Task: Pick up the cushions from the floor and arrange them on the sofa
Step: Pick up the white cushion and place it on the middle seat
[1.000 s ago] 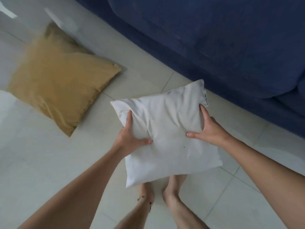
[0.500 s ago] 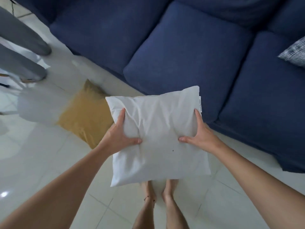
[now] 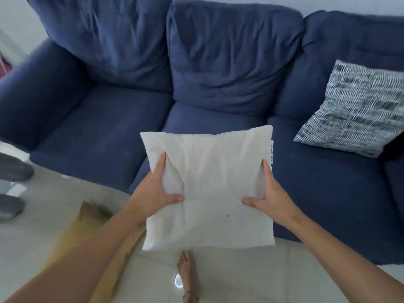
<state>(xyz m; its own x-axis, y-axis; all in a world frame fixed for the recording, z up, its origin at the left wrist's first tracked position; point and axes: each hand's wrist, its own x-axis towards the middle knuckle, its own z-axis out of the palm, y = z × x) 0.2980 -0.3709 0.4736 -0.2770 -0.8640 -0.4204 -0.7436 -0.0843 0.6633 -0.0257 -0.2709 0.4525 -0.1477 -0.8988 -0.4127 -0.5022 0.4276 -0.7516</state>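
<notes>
Mustard cushion mostly behind the left forearm; patterned cushion (right corner) cropped by the edge

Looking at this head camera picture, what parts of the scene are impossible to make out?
- Mustard cushion on the floor: mostly hidden behind the left forearm, and blurred.
- Left hand and right hand: the fingers behind the white cushion are hidden by it.
- Side label on the white cushion: print too small to read reliably.
- Patterned cushion on the sofa: right corner cut off by the frame edge.
- Grey shapes at the left edge: cropped, unidentifiable.
</notes>
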